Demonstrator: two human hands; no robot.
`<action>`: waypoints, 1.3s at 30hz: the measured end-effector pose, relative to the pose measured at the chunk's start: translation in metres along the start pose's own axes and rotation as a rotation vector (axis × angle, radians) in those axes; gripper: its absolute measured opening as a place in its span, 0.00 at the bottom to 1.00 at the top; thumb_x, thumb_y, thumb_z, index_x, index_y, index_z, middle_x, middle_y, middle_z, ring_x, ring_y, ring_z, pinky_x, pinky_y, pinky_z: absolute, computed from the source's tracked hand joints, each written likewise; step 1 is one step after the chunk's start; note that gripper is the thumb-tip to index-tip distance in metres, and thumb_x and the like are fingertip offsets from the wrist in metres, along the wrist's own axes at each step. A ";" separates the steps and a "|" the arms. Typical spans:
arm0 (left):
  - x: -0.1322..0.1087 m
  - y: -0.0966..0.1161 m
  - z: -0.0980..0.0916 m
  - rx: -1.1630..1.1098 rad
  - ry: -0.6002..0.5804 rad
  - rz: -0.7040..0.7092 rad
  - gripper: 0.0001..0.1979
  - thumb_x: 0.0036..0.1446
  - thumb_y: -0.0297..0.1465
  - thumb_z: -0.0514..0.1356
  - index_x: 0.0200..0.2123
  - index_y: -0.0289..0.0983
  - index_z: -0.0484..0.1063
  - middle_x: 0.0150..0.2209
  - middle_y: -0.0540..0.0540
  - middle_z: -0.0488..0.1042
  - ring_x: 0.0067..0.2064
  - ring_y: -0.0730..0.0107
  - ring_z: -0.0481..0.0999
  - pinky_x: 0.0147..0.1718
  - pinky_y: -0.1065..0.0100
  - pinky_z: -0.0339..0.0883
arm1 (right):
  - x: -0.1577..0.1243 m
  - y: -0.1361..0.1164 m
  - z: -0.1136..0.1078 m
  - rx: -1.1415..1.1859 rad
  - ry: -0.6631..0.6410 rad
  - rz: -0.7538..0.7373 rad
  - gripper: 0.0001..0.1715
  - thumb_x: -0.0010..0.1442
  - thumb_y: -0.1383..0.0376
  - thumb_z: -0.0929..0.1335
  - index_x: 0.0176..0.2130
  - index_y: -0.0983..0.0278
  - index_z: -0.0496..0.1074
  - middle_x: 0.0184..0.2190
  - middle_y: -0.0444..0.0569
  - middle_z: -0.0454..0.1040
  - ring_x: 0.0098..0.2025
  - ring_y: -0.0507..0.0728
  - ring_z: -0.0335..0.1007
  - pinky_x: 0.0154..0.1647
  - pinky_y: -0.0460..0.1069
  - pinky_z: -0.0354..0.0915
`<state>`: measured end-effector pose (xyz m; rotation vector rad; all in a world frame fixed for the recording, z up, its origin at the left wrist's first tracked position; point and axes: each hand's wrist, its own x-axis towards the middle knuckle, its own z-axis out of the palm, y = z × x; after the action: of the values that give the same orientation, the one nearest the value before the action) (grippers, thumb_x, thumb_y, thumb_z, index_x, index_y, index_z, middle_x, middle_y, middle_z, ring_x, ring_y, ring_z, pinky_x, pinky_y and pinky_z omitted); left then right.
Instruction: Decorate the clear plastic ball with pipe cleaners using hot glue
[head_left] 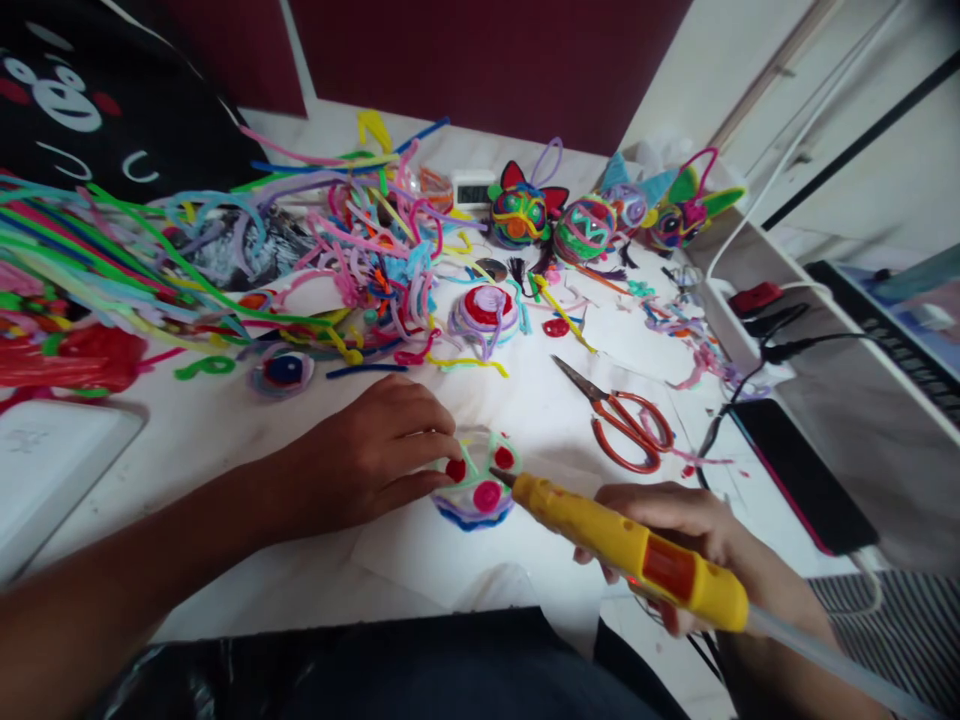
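Note:
My right hand (675,530) is wrapped around a yellow hot glue gun (592,525), with a clear glue stick (810,650) coming out of its back. The dark nozzle points left, right at a small pipe-cleaner craft ball (469,505) in mint green, purple and blue with red and pink dots. Thumb and fingers of my left hand (390,450) grip the left side of this ball, at a red dot. Whether the nozzle touches the ball cannot be made out.
Orange-handled scissors (626,425) lie open to the right, near a phone (802,475) and cables. Behind are a red-and-purple coiled piece (484,310), heaped pipe cleaners (360,240) and several decorated balls (517,215). A blue-centred coil (281,370) and a white box (67,470) sit left.

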<state>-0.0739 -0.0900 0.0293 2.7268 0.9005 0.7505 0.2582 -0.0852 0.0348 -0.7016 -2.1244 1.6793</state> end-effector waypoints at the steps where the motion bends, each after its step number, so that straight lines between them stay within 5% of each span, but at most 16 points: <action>1: 0.000 0.000 0.001 0.002 0.007 0.000 0.05 0.62 0.29 0.58 0.41 0.37 0.72 0.38 0.44 0.76 0.42 0.62 0.73 0.46 0.59 0.62 | 0.001 0.000 0.001 0.048 0.003 0.011 0.28 0.46 0.49 0.77 0.44 0.59 0.76 0.32 0.49 0.77 0.34 0.58 0.72 0.36 0.50 0.68; 11: 0.001 0.007 0.009 0.001 0.087 -0.101 0.03 0.57 0.28 0.60 0.35 0.36 0.73 0.34 0.45 0.74 0.38 0.64 0.72 0.41 0.60 0.63 | 0.006 0.000 0.003 0.161 0.016 -0.014 0.30 0.40 0.55 0.80 0.43 0.60 0.78 0.32 0.48 0.77 0.33 0.57 0.72 0.33 0.46 0.68; 19: 0.001 0.008 0.011 -0.060 0.096 -0.149 0.03 0.56 0.26 0.59 0.34 0.36 0.73 0.32 0.47 0.75 0.36 0.66 0.73 0.40 0.62 0.64 | 0.014 -0.022 0.008 0.109 0.026 0.034 0.22 0.54 0.47 0.72 0.39 0.61 0.77 0.31 0.49 0.76 0.31 0.55 0.72 0.31 0.43 0.68; 27: -0.004 0.004 0.017 -0.067 0.155 -0.147 0.03 0.55 0.26 0.60 0.35 0.38 0.71 0.32 0.47 0.76 0.36 0.67 0.74 0.41 0.62 0.65 | 0.015 -0.022 0.011 0.001 -0.007 0.095 0.16 0.49 0.63 0.75 0.41 0.57 0.75 0.36 0.49 0.77 0.34 0.58 0.73 0.30 0.46 0.67; 39: -0.006 0.004 0.013 -0.045 0.165 -0.149 0.03 0.56 0.26 0.59 0.34 0.37 0.71 0.32 0.47 0.76 0.36 0.67 0.75 0.41 0.63 0.65 | 0.022 -0.030 0.016 -0.015 -0.079 0.183 0.17 0.50 0.62 0.73 0.42 0.61 0.73 0.36 0.50 0.75 0.36 0.59 0.72 0.33 0.48 0.64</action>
<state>-0.0696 -0.0972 0.0173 2.5536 1.0928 0.9641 0.2263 -0.0907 0.0595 -0.8713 -2.1860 1.8138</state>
